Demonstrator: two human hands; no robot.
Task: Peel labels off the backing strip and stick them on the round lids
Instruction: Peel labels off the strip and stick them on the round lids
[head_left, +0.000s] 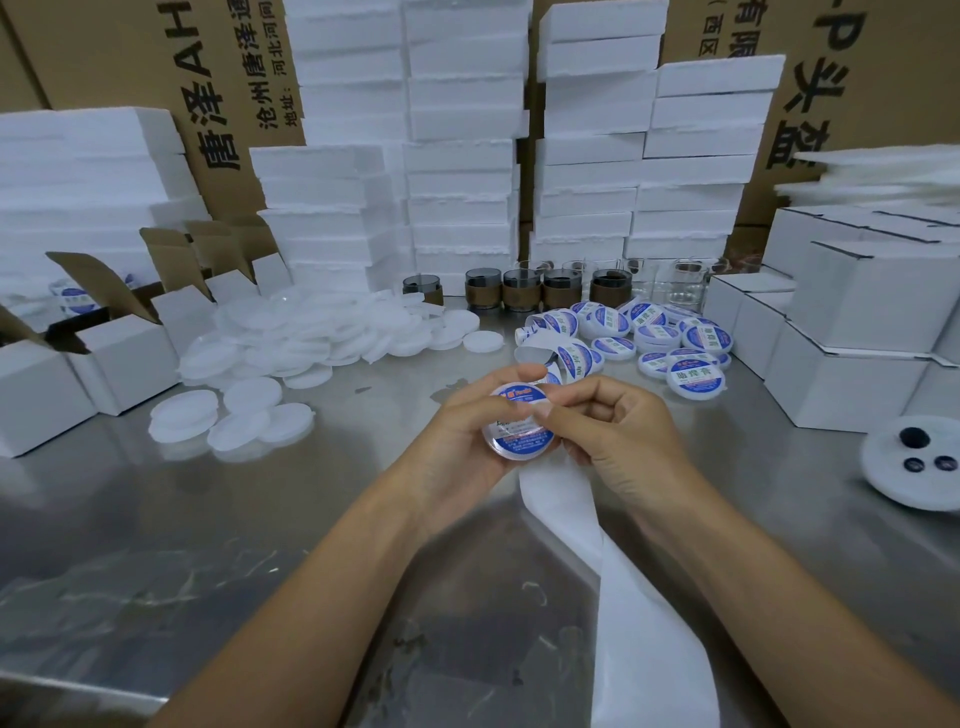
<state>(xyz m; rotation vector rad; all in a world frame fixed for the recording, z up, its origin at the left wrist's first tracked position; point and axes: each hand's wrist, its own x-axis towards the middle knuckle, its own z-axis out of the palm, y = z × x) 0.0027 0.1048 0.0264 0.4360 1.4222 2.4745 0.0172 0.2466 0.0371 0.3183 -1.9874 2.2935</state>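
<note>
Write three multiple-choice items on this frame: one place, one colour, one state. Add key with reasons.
1. Relative to the held lid, the pile of unlabelled white lids lies: A. to its right B. to its left C. beneath it
2. The label on the held lid is mainly: A. green B. black C. blue and white
3. The left hand is: A. gripping the lid B. flat on the table C. out of view
Key: B, bare lids spread over the steel table's left side; C, blue bands frame a white middle; A, its fingers curl round the rim.
</note>
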